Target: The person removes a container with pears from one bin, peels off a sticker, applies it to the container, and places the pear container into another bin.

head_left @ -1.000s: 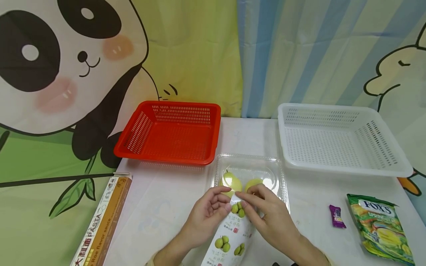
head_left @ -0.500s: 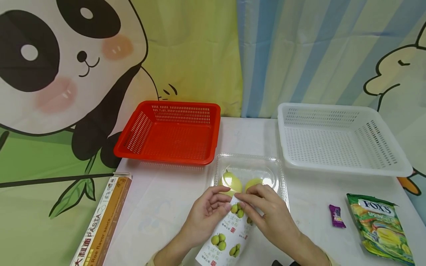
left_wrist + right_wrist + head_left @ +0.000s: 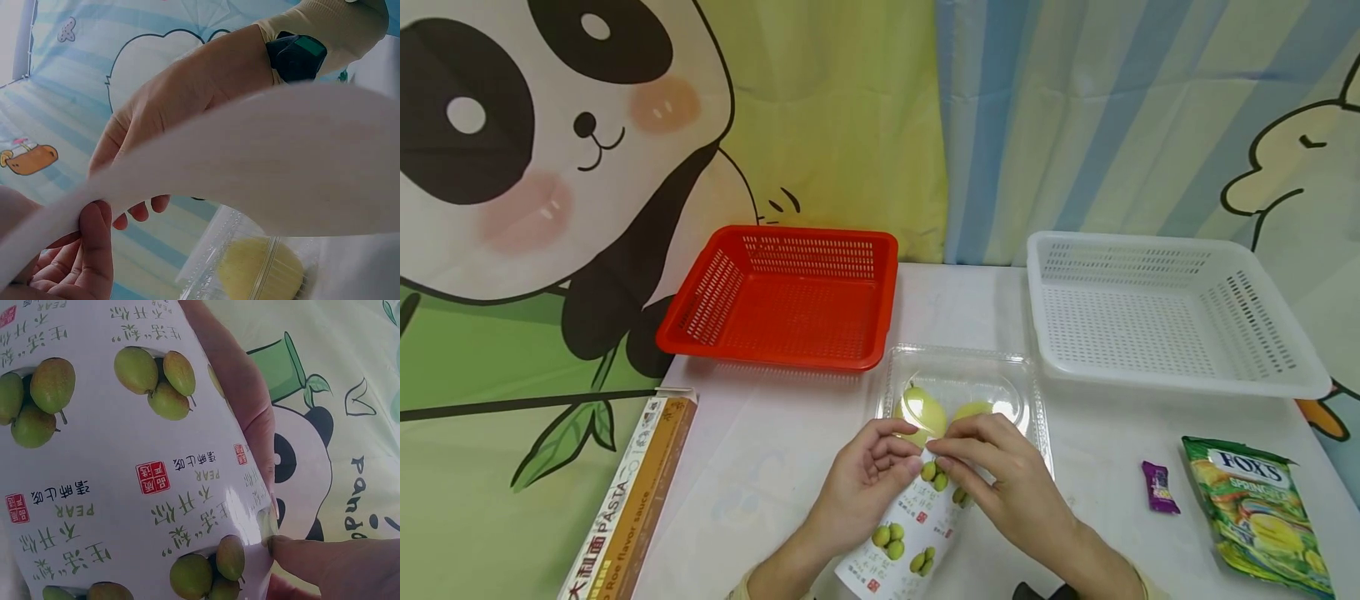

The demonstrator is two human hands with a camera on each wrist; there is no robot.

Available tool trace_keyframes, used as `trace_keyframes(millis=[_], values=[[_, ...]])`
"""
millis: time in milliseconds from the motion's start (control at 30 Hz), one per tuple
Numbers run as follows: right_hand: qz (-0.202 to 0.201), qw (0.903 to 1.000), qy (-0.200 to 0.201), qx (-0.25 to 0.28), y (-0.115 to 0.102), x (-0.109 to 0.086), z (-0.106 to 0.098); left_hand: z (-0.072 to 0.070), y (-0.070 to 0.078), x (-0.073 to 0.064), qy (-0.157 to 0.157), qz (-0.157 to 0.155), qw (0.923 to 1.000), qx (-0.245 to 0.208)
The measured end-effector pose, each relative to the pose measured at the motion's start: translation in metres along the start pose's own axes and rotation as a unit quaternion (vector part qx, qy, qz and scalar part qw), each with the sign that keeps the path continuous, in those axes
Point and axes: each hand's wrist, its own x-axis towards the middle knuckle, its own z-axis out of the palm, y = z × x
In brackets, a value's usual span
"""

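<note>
A white sheet of pear stickers (image 3: 910, 533), printed with green pears and lettering, hangs between both hands in the head view. My left hand (image 3: 868, 479) pinches its upper left edge. My right hand (image 3: 1003, 475) pinches at the sheet's top corner, fingertips close to the left ones. In the right wrist view a fingertip of the right hand (image 3: 337, 562) touches the edge of the sheet (image 3: 125, 444), where a small corner looks lifted. The sheet's plain back (image 3: 300, 162) curves across the left wrist view. Beyond the hands lies a clear plastic box (image 3: 958, 358) with yellow-green pears (image 3: 921, 408), partly hidden.
A red basket (image 3: 790, 325) stands at back left, a white basket (image 3: 1150, 325) at back right. At right lie a purple wrapped candy (image 3: 1160, 487) and a green FOX'S bag (image 3: 1258, 517). A pasta box (image 3: 632, 500) is along the left edge.
The sheet's lower end has swung a little to the left and upward. The hands stay nearly in place, with the right fingertips shifted slightly left and down along the top corner.
</note>
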Motion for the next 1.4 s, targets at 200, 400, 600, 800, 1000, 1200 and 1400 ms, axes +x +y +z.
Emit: trace_keyframes(millis=[200,400,600,800,1000,1200,1400], values=[[-0.006,0.9999,-0.006,0.009,0.0017,0.0005,-0.0008,-0.0003,0.0008,-0.0002,0.002,-0.011,0.9999,0.003],[-0.013,0.9998,-0.009,0.014,0.0030,0.0005,-0.0007,-0.0005,0.0022,-0.0005,0.006,-0.029,0.9996,0.001],[-0.007,0.9995,-0.019,0.022,0.0028,0.0001,-0.0008,0.0000,0.0025,-0.0014,0.011,-0.029,0.9995,0.006],[0.017,0.9986,-0.039,0.032,0.0011,-0.0006,-0.0016,-0.0005,0.0028,-0.0017,0.013,-0.030,0.9992,0.021],[0.048,0.9946,-0.083,0.038,0.0011,-0.0010,-0.0041,-0.0022,0.0043,-0.0014,0.003,-0.028,0.9988,0.039],[0.032,0.9927,-0.110,0.039,0.0023,0.0007,-0.0062,-0.0034,0.0055,-0.0012,-0.012,-0.025,0.9982,0.053],[0.046,0.9879,-0.144,0.034,0.0031,0.0010,-0.0088,-0.0037,0.0062,-0.0011,-0.023,-0.034,0.9970,0.065]])
